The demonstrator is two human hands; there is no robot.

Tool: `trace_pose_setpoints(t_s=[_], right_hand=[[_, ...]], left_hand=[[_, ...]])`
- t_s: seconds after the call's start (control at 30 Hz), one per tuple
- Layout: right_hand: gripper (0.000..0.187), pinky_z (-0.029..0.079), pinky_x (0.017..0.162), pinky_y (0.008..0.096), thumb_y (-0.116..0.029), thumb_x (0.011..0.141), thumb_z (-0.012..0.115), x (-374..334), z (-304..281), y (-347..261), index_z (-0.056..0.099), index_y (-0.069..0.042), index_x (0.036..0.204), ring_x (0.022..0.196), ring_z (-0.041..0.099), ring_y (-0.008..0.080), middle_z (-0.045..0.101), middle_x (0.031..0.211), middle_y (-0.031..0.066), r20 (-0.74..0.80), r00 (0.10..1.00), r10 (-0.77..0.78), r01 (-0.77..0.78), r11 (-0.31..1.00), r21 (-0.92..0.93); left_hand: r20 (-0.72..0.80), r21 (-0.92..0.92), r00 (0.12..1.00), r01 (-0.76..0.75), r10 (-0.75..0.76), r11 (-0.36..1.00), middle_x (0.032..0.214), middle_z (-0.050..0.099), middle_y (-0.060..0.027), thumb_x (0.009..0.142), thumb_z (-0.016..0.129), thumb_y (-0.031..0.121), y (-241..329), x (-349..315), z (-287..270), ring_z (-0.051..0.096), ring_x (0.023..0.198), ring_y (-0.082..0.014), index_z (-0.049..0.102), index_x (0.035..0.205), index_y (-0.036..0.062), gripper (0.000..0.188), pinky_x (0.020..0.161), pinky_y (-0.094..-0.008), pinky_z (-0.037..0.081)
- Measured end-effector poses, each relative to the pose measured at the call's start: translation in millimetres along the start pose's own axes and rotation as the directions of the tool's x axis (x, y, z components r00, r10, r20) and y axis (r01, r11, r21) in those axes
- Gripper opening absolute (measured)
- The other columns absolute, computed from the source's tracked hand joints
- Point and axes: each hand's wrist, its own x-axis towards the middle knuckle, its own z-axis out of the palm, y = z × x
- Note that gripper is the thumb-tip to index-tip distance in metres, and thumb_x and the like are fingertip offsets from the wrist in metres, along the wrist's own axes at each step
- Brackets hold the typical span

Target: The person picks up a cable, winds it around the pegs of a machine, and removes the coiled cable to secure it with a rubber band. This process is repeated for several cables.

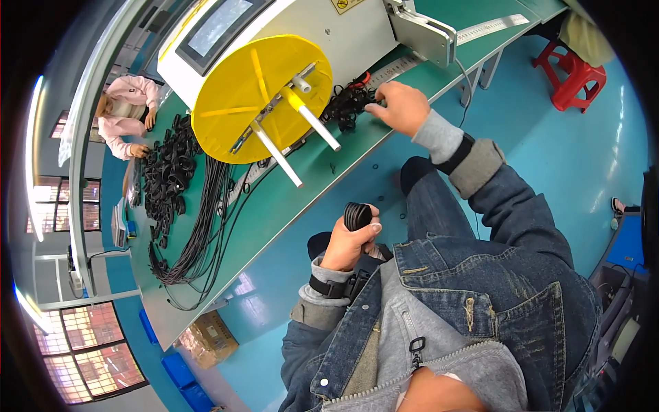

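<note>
My left hand [351, 240] is closed around a coiled black cable [357, 216], held upright in front of my body, off the table's near edge. My right hand [401, 108] is at the near side of a small heap of short black pieces [345, 108] on the green table. Its fingers are bent, with thumb and forefinger apart and nothing visible between them. Just left of that heap stands a machine with a round yellow disc [230, 103] and two white rods [281, 159] pointing toward me.
Long black cables [206, 226] and a pile of black coils [165, 172] cover the table's left part. A metal ruler [491, 29] lies along the green table [288, 206]. Another person [127, 113] works at the far left. A red stool [570, 75] and a cardboard box [208, 340] stand on the floor.
</note>
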Motion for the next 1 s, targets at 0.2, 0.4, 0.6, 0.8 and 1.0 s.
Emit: trace_pose_setpoints(t_s=[0.2, 0.4, 0.6, 0.8, 1.0], right_hand=[[0.015, 0.047, 0.062, 0.0338, -0.018, 0.073, 0.06, 17.4, 4.0, 2.3, 0.062, -0.004, 0.075, 0.066, 0.059, 0.0278, 0.062, 0.072, 0.0116, 0.115, 0.986, 0.12, -0.146, 0.955, 0.256], [0.015, 0.046, 0.066, 0.0385, -0.02, 0.075, 0.057, 26.8, 7.9, 17.0, 0.062, -0.006, 0.074, 0.074, 0.059, 0.031, 0.063, 0.074, 0.0108, 0.229, 0.971, 0.071, -0.124, 0.966, 0.227], [0.014, 0.047, 0.066, 0.0377, -0.019, 0.075, 0.059, 18.2, 15.4, 16.5, 0.062, -0.005, 0.073, 0.073, 0.059, 0.0313, 0.063, 0.075, 0.0099, 0.031, 0.999, 0.018, -0.02, 0.997, 0.076], [0.016, 0.047, 0.065, 0.0354, -0.022, 0.074, 0.063, 28.6, 11.2, 30.7, 0.065, -0.006, 0.077, 0.07, 0.06, 0.0287, 0.064, 0.074, 0.0103, 0.017, 1.0, 0.009, -0.012, 0.985, 0.175], [0.018, 0.045, 0.058, 0.0285, -0.022, 0.074, 0.066, 41.6, 4.2, 46.4, 0.066, -0.004, 0.078, 0.061, 0.055, 0.0152, 0.062, 0.068, 0.0065, 0.199, 0.974, 0.104, -0.173, 0.914, 0.368]], left_hand=[[-0.021, 0.028, 0.999, -0.029, 0.03, 0.999, 0.076, 0.049, -0.0022, 0.076, 0.061, 0.003, 3.4, -4.3, 0.4, 0.045, 0.06, -0.0085, 0.049, 0.101, 0.0008, 0.027, 0.045, -0.0207, 0.034], [-0.051, 0.008, 0.998, -0.044, 0.044, 0.999, 0.074, 0.052, 0.0008, 0.076, 0.064, 0.006, 1.8, -6.5, 2.1, 0.046, 0.055, -0.0065, 0.052, 0.096, 0.0024, 0.024, 0.045, -0.0205, 0.037], [-0.059, -0.007, 0.998, -0.04, 0.039, 0.999, 0.073, 0.052, 0.0006, 0.076, 0.064, 0.007, 1.2, -5.5, 2.8, 0.046, 0.056, -0.0068, 0.052, 0.096, 0.0024, 0.024, 0.046, -0.021, 0.037], [-0.047, 0.003, 0.999, -0.027, 0.027, 1.0, 0.076, 0.05, -0.0026, 0.078, 0.061, 0.005, 0.7, -5.6, -0.8, 0.045, 0.061, -0.0088, 0.049, 0.1, 0.0006, 0.025, 0.047, -0.0217, 0.035], [-0.044, 0.037, 0.998, -0.037, 0.038, 0.999, 0.076, 0.05, -0.0026, 0.078, 0.061, 0.006, -2.3, -5.2, -1.6, 0.045, 0.06, -0.0091, 0.049, 0.099, 0.0005, 0.025, 0.047, -0.0217, 0.036]])
